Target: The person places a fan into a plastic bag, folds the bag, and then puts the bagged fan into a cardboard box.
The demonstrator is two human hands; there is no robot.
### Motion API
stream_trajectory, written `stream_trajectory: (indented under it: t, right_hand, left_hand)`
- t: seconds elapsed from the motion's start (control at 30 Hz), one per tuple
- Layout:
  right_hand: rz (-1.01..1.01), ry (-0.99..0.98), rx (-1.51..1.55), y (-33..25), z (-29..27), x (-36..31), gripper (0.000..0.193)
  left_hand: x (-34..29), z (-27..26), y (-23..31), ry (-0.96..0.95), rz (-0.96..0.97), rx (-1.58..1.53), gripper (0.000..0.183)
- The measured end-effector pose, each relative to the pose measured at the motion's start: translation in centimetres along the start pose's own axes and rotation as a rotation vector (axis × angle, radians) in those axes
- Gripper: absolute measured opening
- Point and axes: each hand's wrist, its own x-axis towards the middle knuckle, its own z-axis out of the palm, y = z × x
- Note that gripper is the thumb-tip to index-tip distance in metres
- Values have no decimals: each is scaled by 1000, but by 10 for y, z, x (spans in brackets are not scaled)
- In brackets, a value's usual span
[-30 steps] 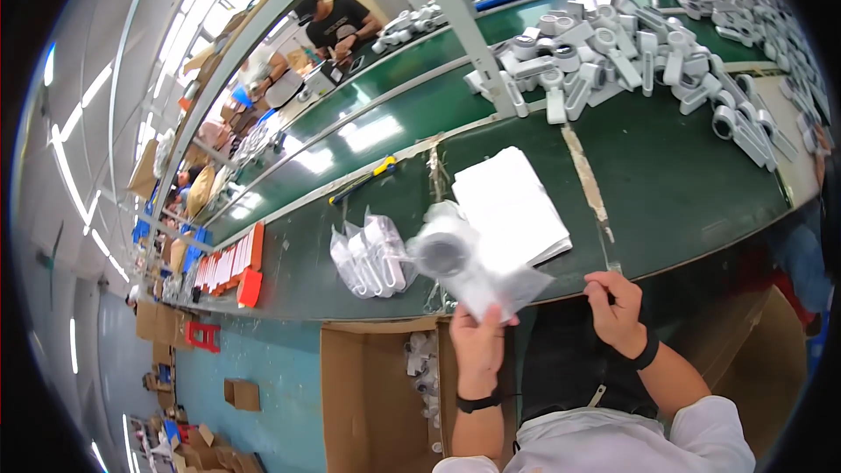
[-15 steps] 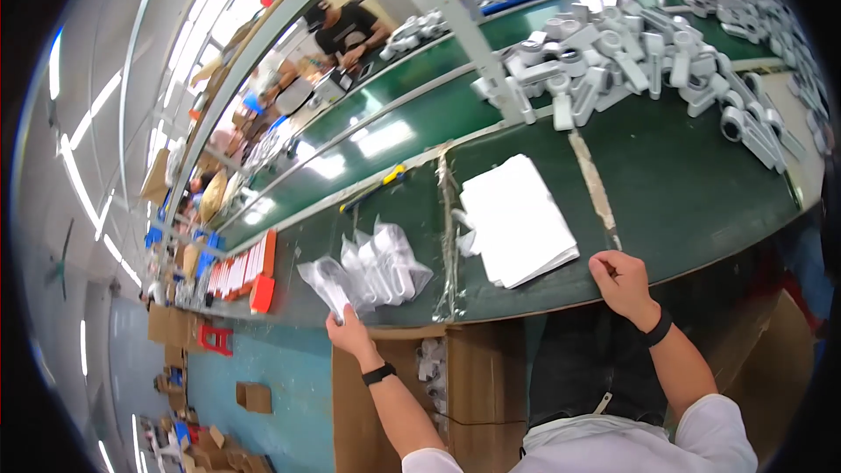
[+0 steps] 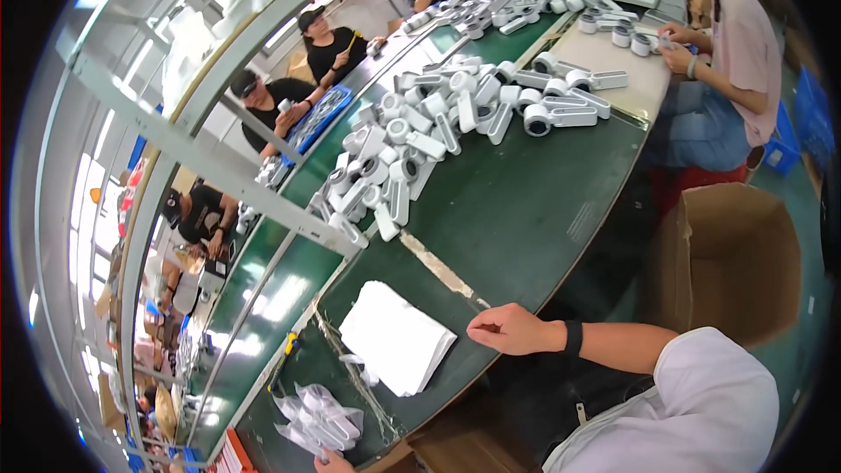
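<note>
My right hand [image 3: 511,329] hovers by the table's front edge, fingers curled together, with nothing visible in them. Only the fingertips of my left hand [image 3: 331,462] show at the lower edge, closed at the near end of a clear plastic bag [image 3: 324,425]. Several white looped-handle parts lie in clear bags there, grouped on the green table [image 3: 561,193]. Between my hands lies a stack of white sheets [image 3: 394,337], with a small crumpled plastic scrap at its left side.
A large heap of white-grey handled parts with round ends [image 3: 420,127] spreads along the far side. A yellow-and-black tool [image 3: 287,350] lies at the left. A metal frame post [image 3: 298,223] rises across the table. An open carton [image 3: 736,263] stands at right, near a seated co-worker [image 3: 736,61].
My view has swung to the right, bringing the heap and the seated co-worker in. My left hand has slipped mostly out of the picture. My right hand stays closed near the table edge.
</note>
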Motion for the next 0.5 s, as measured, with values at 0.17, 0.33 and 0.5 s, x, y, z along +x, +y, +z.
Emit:
stream_trajectory:
  t: [0.17, 0.33, 0.5]
  right_hand:
    - [-191, 436, -288, -15, -93, 33, 16]
    - [-110, 720, -1039, 26, -237, 97, 50]
    - [213, 587, -1495, 62, -317, 115, 54]
  left_hand:
    - [-9, -32, 35, 357, 130, 87, 40]
    - [-36, -32, 97, -124, 95, -596, 29]
    - [-89, -48, 232, -507, 485, -714, 30]
